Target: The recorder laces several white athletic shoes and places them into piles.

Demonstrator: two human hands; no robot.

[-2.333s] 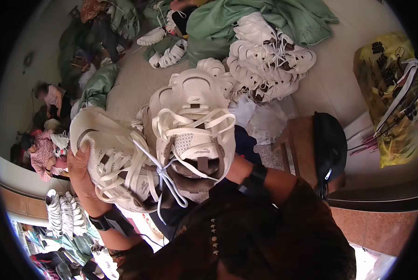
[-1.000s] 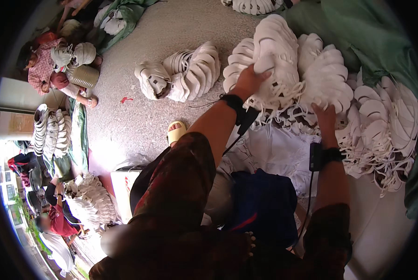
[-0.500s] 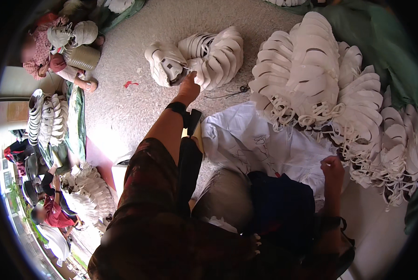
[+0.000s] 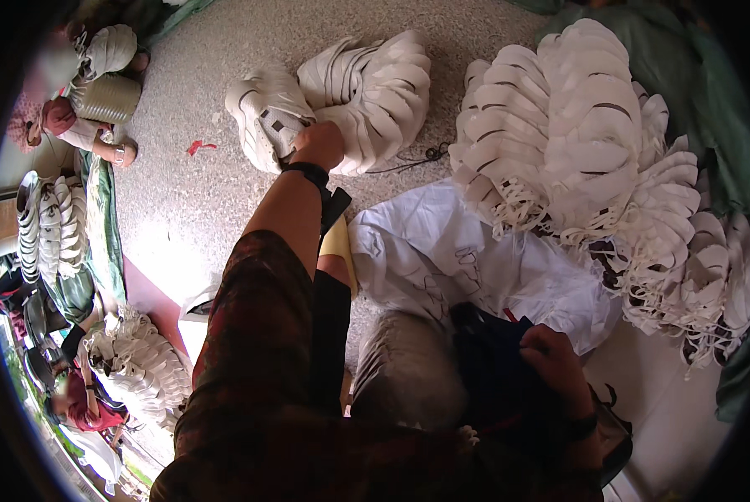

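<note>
A curved bundle of nested white shoe uppers (image 4: 373, 92) lies on the floor ahead of me. My left hand (image 4: 318, 145) reaches to the bundle's near side, its fingers closed at the edge of the shoe upper (image 4: 268, 113) on the left end. The hand itself hides the fingertips. My right hand (image 4: 553, 356) is above my lap, fingers curled together beside a dark blue cloth (image 4: 488, 356). Whatever its fingers hold, if anything, is too small to tell. A wrinkled white sheet (image 4: 425, 243) spreads between my knees and the bundle.
Large stacks of white uppers with dangling laces (image 4: 588, 125) stand at the right against green sheeting (image 4: 684, 84). A dark cord (image 4: 429, 156) and a red scrap (image 4: 199, 147) lie on the floor. More stacks (image 4: 136, 364) and two other people are at the left.
My right hand has come down and left, from over the white sheet to beside the blue cloth. My left hand stays at the bundle, its fingers more curled. The whole view has shifted.
</note>
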